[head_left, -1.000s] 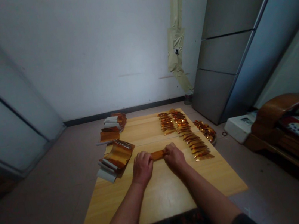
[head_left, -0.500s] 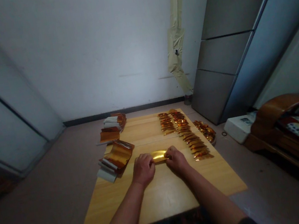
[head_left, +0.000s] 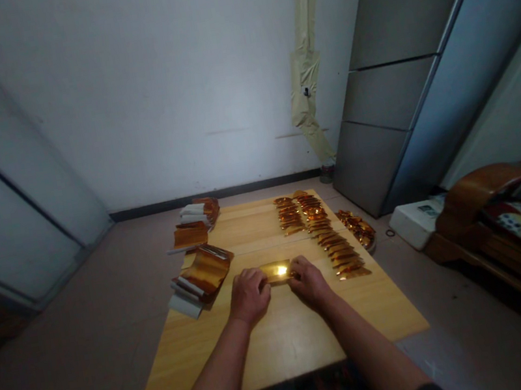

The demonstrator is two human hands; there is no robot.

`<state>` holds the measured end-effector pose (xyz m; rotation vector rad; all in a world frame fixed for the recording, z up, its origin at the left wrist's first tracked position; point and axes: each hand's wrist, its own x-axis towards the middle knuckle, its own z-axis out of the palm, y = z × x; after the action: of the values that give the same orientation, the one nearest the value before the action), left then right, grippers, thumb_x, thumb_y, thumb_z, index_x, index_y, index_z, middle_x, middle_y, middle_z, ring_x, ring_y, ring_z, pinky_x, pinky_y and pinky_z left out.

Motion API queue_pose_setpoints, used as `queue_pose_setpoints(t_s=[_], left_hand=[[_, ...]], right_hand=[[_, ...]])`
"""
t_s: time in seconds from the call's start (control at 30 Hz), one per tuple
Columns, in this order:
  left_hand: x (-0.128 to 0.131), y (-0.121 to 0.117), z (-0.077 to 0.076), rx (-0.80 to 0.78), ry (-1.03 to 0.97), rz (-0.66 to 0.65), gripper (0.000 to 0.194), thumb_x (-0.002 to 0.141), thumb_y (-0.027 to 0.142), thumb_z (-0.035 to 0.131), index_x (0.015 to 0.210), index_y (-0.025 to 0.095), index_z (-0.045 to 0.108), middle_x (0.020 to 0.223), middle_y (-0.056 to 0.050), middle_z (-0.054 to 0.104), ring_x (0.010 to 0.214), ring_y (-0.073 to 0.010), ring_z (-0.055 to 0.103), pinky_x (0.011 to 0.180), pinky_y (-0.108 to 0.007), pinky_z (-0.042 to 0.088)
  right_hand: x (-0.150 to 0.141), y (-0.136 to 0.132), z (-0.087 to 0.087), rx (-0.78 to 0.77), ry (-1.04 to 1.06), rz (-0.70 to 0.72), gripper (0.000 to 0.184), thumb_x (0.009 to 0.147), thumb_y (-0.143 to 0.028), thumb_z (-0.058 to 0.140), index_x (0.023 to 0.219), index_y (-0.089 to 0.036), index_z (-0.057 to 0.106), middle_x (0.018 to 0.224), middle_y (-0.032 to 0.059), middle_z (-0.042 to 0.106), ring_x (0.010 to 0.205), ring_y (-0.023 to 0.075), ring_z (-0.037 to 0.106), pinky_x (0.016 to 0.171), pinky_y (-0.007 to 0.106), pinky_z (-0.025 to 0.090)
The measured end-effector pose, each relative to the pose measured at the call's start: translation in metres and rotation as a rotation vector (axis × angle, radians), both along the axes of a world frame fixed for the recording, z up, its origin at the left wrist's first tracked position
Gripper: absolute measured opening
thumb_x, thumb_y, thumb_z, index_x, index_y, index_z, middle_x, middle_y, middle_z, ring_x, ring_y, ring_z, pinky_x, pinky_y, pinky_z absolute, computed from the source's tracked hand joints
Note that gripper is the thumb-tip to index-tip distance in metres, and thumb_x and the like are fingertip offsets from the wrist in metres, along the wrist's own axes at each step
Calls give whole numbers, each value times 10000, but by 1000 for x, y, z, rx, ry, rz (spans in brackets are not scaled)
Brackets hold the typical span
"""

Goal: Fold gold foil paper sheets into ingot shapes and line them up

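Observation:
A shiny gold foil paper strip (head_left: 277, 272) spans between my two hands above the wooden board. My left hand (head_left: 249, 294) is closed on its left end, fingers curled. On the right end, my right hand (head_left: 308, 281) pinches the foil. Left of my left hand lies a fanned stack of gold foil sheets (head_left: 208, 270) with pale undersides. Beyond my right hand, folded gold foil pieces (head_left: 341, 251) stand in overlapping rows. My fingertips are partly hidden behind the curled fingers.
The wooden board (head_left: 289, 348) lies in front of me. More foil sheets (head_left: 192, 232) sit at its far left edge. A heap of gold pieces (head_left: 358, 230) is past the right edge. A white box (head_left: 413, 225), wooden bench (head_left: 506, 248) and refrigerator (head_left: 388, 96) stand right.
The foil strip between my hands has gone from curved edges to a flatter, straighter shape, and its bright reflection has shifted. My hands stay in nearly the same place.

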<state>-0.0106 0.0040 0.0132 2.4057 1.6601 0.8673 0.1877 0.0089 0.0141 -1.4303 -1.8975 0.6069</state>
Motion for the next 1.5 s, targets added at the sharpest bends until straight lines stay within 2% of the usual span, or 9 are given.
queue_pose_setpoints(t_s=[0.17, 0.4, 0.57, 0.63, 0.77, 1.0, 1.3, 1.5], left_hand=[[-1, 0, 0, 0, 7, -13, 128, 786, 215, 594, 885, 229, 674, 955, -53, 685, 959, -228, 572, 851, -374, 411], [0, 1, -3, 15, 19, -5, 118, 776, 256, 622, 864, 226, 695, 971, -60, 694, 961, -230, 583, 846, -376, 412], [-1, 2, -5, 24, 11, -12, 122, 791, 258, 611, 847, 236, 717, 982, -55, 705, 951, -225, 589, 828, -379, 411], [-1, 2, -6, 20, 7, -10, 122, 781, 253, 618, 842, 241, 723, 992, -52, 709, 957, -226, 590, 831, -381, 411], [-2, 2, -5, 5, -7, 11, 115, 767, 232, 619, 829, 241, 716, 986, -44, 718, 952, -221, 600, 830, -376, 413], [-3, 5, -3, -49, -68, 67, 156, 838, 224, 526, 825, 211, 681, 940, -49, 723, 947, -213, 612, 841, -363, 424], [-4, 14, -12, -9, -75, 33, 196, 875, 201, 471, 757, 189, 626, 823, -52, 648, 844, -190, 558, 791, -318, 435], [-2, 16, -10, -31, -52, 92, 156, 852, 187, 503, 705, 190, 558, 823, -51, 581, 831, -184, 531, 772, -308, 429]], right_hand=[[0, -3, 4, 0, 33, 10, 183, 721, -99, 566, 822, -213, 668, 948, 7, 588, 862, 141, 565, 785, 210, 435], [0, -5, 6, -1, 58, 33, 80, 739, -135, 622, 736, -189, 680, 894, 5, 569, 816, 126, 556, 743, 206, 429], [1, -5, 5, 4, 50, 42, 182, 745, -118, 617, 852, -226, 717, 982, 3, 585, 865, 125, 574, 780, 205, 439], [1, -5, 3, 11, 31, 53, 160, 764, -124, 604, 811, -227, 718, 998, 3, 585, 867, 120, 575, 782, 200, 437], [2, -4, 2, 12, -8, 48, 178, 811, -151, 578, 670, -196, 678, 905, 8, 576, 801, 116, 553, 741, 195, 423], [0, 0, 4, -17, -24, 11, 223, 839, -149, 548, 623, -175, 592, 781, -8, 531, 729, 105, 498, 646, 191, 349], [-9, 11, 11, -96, -254, -111, 166, 853, -198, 556, 700, -160, 609, 761, -3, 528, 654, 99, 438, 588, 218, 262], [-13, 17, 11, -123, -366, -156, 150, 858, -266, 569, 778, -170, 652, 802, 21, 585, 658, 111, 483, 573, 237, 260]])
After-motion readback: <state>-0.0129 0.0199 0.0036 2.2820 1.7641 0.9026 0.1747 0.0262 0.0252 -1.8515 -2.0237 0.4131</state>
